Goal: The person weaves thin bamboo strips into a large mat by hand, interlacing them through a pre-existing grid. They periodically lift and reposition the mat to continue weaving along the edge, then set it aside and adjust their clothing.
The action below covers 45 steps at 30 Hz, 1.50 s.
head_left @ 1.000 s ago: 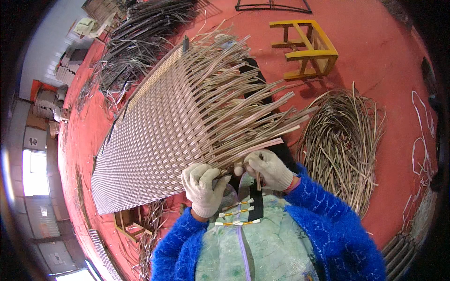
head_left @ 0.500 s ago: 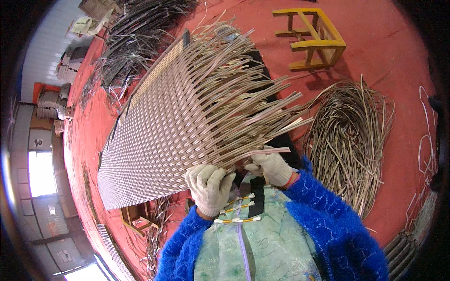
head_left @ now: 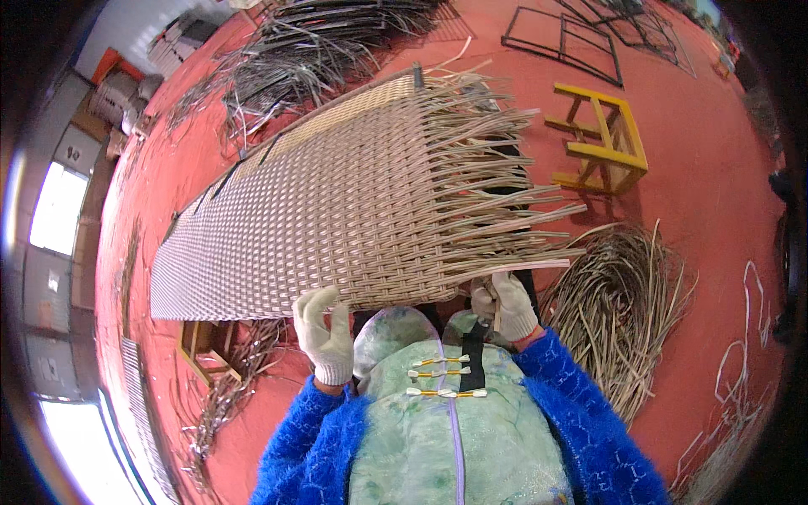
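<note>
A large woven wicker panel (head_left: 337, 210) lies before me, its right side ending in several loose pale strips (head_left: 513, 194). My right hand (head_left: 503, 305), in a white glove, grips one loose strip (head_left: 532, 266) at the panel's near right edge. My left hand (head_left: 323, 330), also gloved, hangs just below the panel's near edge with its fingers apart and nothing in it. Blue fuzzy sleeves and a green apron fill the lower part of the view.
A coil of loose wicker strips (head_left: 623, 303) lies on the red floor at my right. A yellow wooden stool (head_left: 602, 139) stands beyond it. More strip bundles (head_left: 311, 50) and black metal frames (head_left: 564, 38) lie farther off. A small wooden stand (head_left: 202, 345) sits under the panel's left end.
My left hand has come off the panel's edge and moved left, its fingers spreading. My right hand stays on the strip. The view has shifted so more floor shows at the right.
</note>
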### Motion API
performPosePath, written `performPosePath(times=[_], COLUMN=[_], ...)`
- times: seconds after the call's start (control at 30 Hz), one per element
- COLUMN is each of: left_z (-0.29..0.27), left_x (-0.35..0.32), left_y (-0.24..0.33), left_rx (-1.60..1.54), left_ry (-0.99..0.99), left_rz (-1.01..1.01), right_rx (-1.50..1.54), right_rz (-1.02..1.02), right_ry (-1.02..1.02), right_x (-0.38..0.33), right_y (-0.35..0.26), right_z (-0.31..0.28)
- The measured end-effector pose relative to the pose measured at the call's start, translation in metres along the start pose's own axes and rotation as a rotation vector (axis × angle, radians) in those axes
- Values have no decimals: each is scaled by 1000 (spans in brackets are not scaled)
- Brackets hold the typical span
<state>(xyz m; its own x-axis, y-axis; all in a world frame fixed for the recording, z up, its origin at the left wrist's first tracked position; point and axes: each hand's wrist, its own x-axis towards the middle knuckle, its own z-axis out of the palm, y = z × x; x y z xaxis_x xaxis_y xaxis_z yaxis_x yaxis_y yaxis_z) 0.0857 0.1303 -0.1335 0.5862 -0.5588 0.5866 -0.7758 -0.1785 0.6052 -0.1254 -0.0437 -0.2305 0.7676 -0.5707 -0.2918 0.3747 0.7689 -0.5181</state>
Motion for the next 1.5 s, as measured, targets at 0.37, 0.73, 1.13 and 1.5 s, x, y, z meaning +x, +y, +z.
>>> performPosePath(times=[0.37, 0.73, 1.13, 1.5], left_z=[16, 47, 71, 34], left_x=[-15, 27, 34, 83], left_y=[27, 59, 96, 102], left_rx=[43, 41, 272, -18], left_ry=[-324, -347, -617, -305], left_rz=[410, 529, 524, 255], right_rx=[-150, -139, -263, -217], right_rz=[15, -35, -94, -121], right_ry=[110, 65, 38, -31], right_x=[-14, -9, -43, -36], right_y=[-15, -10, -27, -22], right_z=[25, 15, 19, -11])
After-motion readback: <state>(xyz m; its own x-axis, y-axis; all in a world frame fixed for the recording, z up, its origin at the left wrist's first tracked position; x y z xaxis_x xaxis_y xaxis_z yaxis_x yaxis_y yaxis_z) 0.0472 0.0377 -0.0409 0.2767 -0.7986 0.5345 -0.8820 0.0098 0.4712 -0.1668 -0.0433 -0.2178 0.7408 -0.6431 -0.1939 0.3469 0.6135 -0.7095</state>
